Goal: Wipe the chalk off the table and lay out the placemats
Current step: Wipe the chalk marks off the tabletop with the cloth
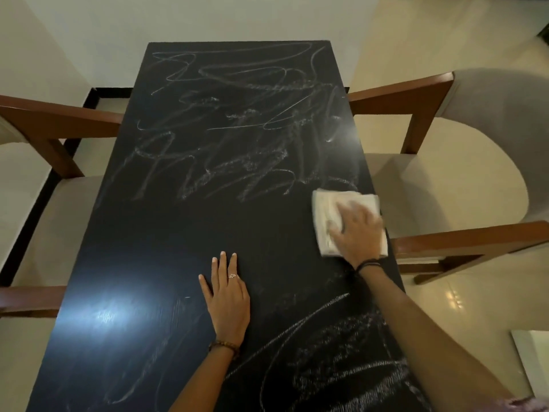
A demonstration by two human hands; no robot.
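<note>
To my right stands a brown wooden armchair with a pale beige padded seat and curved back (439, 185). A matching brown wooden armchair (56, 221) stands to my left. Under them lies a glossy cream tiled floor (445, 310). Ahead I see a plain off-white wall (208, 19), with a black skirting strip (32, 224) along its foot at the left.

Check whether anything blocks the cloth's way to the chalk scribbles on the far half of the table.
Nothing visible does. The right hand presses the cloth at the right edge of the table, and the far chalk scribbles start just beyond it. The left hand rests flat nearer the person, off that path.
</note>
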